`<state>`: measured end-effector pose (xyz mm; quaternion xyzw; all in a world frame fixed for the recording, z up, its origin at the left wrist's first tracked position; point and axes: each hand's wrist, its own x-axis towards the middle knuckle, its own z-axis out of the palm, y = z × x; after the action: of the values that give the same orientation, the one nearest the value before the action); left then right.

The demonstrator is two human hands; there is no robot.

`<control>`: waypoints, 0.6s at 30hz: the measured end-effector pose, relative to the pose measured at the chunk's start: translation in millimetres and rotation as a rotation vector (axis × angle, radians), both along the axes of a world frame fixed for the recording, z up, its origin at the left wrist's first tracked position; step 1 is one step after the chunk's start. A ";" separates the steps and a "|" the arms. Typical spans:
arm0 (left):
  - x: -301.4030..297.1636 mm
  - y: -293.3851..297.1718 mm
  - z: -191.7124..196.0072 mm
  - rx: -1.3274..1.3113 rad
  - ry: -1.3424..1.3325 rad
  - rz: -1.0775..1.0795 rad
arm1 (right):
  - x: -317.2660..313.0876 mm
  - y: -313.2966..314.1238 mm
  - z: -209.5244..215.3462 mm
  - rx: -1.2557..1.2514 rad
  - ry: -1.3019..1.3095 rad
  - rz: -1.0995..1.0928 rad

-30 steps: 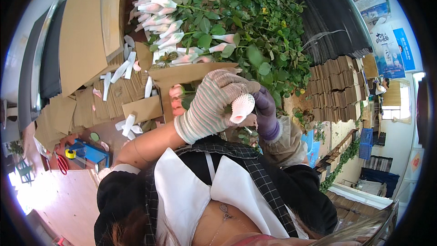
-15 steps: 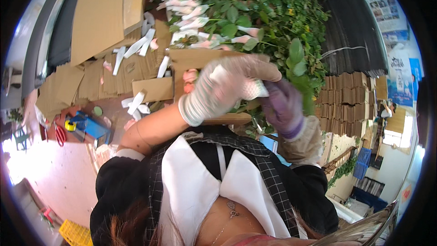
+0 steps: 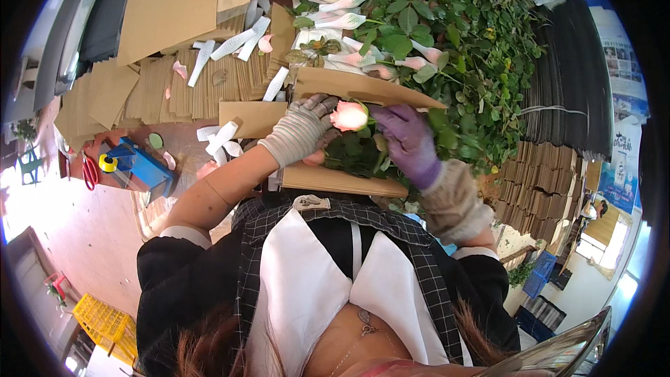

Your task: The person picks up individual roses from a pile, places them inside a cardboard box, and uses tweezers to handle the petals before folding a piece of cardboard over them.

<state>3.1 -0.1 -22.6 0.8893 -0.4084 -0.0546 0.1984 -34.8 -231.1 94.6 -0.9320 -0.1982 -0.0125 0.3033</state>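
A pale pink rose (image 3: 349,116) shows its bare bloom between my hands, over a cardboard wrap. My right hand (image 3: 410,143), in a purple glove, is closed on this rose just behind the bloom. My left hand (image 3: 300,128) wears a striped whitish glove with dark fingertips. Its fingers stretch loosely beside the bloom, partly covering other pink blooms (image 3: 315,158). The wrap has a raised far cardboard flap (image 3: 363,89) and a near cardboard edge (image 3: 342,180). Green leaves (image 3: 356,153) lie between them.
Sleeved roses (image 3: 342,21) and a leafy heap (image 3: 460,35) lie beyond. Loose white net sleeves (image 3: 202,63) rest on cardboard pieces (image 3: 160,94) at left. Red scissors (image 3: 91,171) and a blue tape dispenser (image 3: 150,167) are near the left edge. Cardboard stacks (image 3: 537,185) stand right.
My hands have moved apart and lowered over the cardboard wrap. White netting was between them earlier; now the rose's bloom shows bare. My left hand has shifted left, over the blooms.
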 end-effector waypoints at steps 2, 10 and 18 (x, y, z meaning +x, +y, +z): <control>-2.3 -8.8 7.0 0.116 0.121 0.031 | 5.8 3.4 -39.1 0.083 -0.006 -0.002; -14.6 2.5 23.0 0.262 0.298 -0.027 | -21.6 26.1 -56.3 0.145 0.001 -0.020; -26.1 2.1 -0.8 0.233 0.307 0.026 | -24.1 29.9 -57.8 0.298 0.035 -0.063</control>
<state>-23.0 2.0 -23.4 0.8926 -0.3528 -0.2339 0.1549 -58.9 -201.2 36.9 -0.8825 -0.1595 -0.0349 0.4410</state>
